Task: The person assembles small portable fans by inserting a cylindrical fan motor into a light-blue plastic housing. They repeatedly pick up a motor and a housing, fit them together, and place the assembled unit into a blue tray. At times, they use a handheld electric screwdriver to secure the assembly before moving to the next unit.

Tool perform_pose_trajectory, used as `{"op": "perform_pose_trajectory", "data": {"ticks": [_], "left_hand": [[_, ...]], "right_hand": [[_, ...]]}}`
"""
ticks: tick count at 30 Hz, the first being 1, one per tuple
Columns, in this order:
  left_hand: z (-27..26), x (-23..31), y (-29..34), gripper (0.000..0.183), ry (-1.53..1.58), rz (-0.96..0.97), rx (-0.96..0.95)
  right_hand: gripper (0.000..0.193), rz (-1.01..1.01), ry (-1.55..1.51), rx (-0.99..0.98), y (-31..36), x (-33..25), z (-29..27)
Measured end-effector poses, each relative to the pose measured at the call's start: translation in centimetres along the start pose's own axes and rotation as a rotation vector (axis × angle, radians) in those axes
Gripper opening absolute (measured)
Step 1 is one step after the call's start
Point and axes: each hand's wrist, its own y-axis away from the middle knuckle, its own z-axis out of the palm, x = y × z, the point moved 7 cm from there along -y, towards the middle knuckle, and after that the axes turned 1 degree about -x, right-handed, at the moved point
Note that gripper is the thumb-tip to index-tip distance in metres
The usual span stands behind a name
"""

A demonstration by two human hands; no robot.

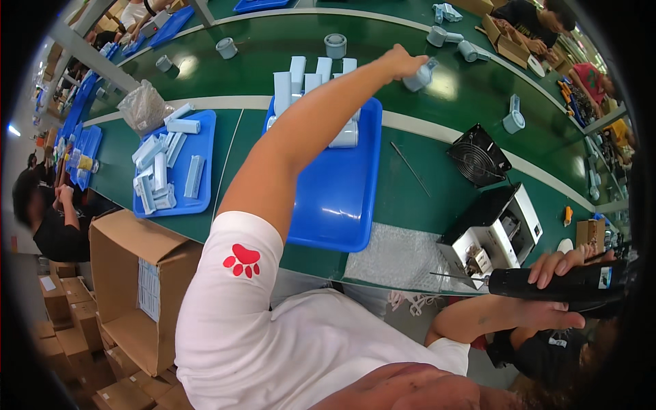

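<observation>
My left arm stretches across a blue tray [335, 212] to the green conveyor belt. At its end my left hand [404, 63] is closed on a light blue plastic part [419, 76] with a round body and a short handle; the fingertips are partly hidden. On the right, my right hand [557, 270] grips a black electric screwdriver [526, 281], its thin bit pointing left over the bench edge. Upright light blue housings [283, 92] stand at the far end of the tray, partly behind my forearm.
A second blue tray [205, 154] holds several light blue pieces. A black fan [478, 157], a white-and-black machine [506, 232], bubble wrap [389, 256] and a thin rod [410, 167] lie on the bench. More parts [514, 116] sit along the belt. An open carton [130, 294] stands at left; people work nearby.
</observation>
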Motion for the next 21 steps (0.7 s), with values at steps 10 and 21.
{"op": "perform_pose_trajectory", "data": {"ticks": [10,21], "left_hand": [[-11.6,-4.0,-7.2,0.061,-1.057,-0.019,0.198],[-18.5,-2.5,-3.8,0.063,-0.785,0.222,0.439]], "right_hand": [[0.049,-0.205,0.599,0.334,0.7,1.1,-2.1],[0.070,-0.237,0.738,0.312,1.3,3.4,-0.8]]}}
